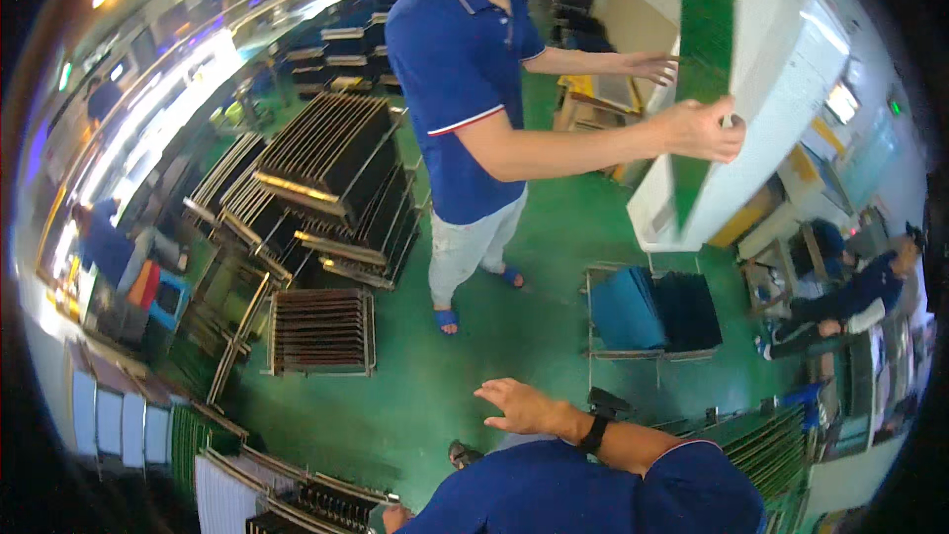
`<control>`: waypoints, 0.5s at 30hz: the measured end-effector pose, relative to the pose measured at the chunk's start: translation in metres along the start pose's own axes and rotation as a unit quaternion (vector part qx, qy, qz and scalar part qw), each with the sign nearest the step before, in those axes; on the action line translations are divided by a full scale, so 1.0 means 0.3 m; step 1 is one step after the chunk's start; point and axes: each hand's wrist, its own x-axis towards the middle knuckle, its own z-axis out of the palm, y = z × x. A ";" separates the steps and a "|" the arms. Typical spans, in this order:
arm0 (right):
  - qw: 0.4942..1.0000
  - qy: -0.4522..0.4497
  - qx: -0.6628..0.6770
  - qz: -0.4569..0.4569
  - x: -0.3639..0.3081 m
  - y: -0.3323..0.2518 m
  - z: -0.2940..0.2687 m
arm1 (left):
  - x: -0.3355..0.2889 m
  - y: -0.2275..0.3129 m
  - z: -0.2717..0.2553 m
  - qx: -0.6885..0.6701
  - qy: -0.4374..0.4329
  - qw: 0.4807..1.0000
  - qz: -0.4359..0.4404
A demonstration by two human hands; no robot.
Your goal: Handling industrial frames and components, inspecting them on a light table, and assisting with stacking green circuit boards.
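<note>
My right hand [516, 405], with a dark band on its wrist, reaches across in front of my body. Its fingers are spread, and nothing is in them. Low in the picture, my left hand [396, 517] shows only in small part, beside a slotted rack [341, 506]. Its fingers are too hidden to tell whether they grip that rack. Ahead stands a person [465, 89] in a blue polo shirt and mask. That person's hands are at an upright green panel [705, 30], one on its edge, in front of a white slanted housing [781, 69].
Black slotted racks [331, 153] are stacked at left, with another rack [321, 329] on the green floor [474, 361]. A wire rack of blue and dark panels [628, 311] stands right of centre. Green panels [771, 455] stand at lower right. Another person [860, 292] is at far right.
</note>
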 end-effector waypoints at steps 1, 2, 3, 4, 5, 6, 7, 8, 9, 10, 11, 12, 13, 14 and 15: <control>1.000 0.012 -0.003 0.006 -0.017 -0.003 0.007 | 0.028 0.034 -0.012 -0.004 -0.007 1.000 0.005; 1.000 0.010 -0.004 0.022 -0.026 -0.010 0.002 | 0.058 0.073 -0.021 -0.009 -0.011 1.000 0.013; 0.999 0.008 -0.004 0.039 -0.039 -0.010 0.000 | 0.084 0.111 -0.018 -0.009 -0.019 1.000 0.021; 0.999 0.024 -0.007 0.040 -0.045 -0.005 0.004 | 0.110 0.162 -0.016 -0.008 -0.023 0.999 0.031; 0.998 0.030 -0.003 0.051 -0.054 0.002 0.015 | 0.131 0.209 -0.010 -0.004 -0.032 0.999 0.041; 0.997 0.036 0.002 0.061 -0.061 0.012 0.022 | 0.150 0.257 0.001 -0.003 -0.038 0.998 0.048; 0.997 0.049 -0.002 0.061 -0.064 0.024 0.035 | 0.164 0.305 0.010 0.000 -0.047 0.997 0.057; 0.997 0.056 -0.002 0.058 -0.070 0.034 0.048 | 0.173 0.337 0.022 0.003 -0.053 0.996 0.066; 0.997 0.062 -0.003 0.054 -0.068 0.050 0.054 | 0.186 0.372 0.034 0.001 -0.058 0.996 0.073; 0.997 0.059 0.005 0.055 -0.075 0.037 0.040 | 0.183 0.387 0.038 0.001 -0.061 0.995 0.073; 0.996 0.064 0.007 0.055 -0.073 0.040 0.036 | 0.186 0.405 0.044 0.004 -0.063 0.995 0.078; 0.996 0.066 0.005 0.057 -0.068 0.042 0.033 | 0.189 0.425 0.046 0.004 -0.065 0.994 0.084; 0.996 0.065 0.006 0.063 -0.075 0.044 0.038 | 0.183 0.425 0.047 0.006 -0.067 0.994 0.086; 0.996 0.064 0.010 0.063 -0.078 0.045 0.039 | 0.177 0.423 0.045 0.004 -0.067 0.994 0.086; 0.996 0.066 0.016 0.062 -0.077 0.047 0.037 | 0.172 0.422 0.043 0.006 -0.066 0.994 0.086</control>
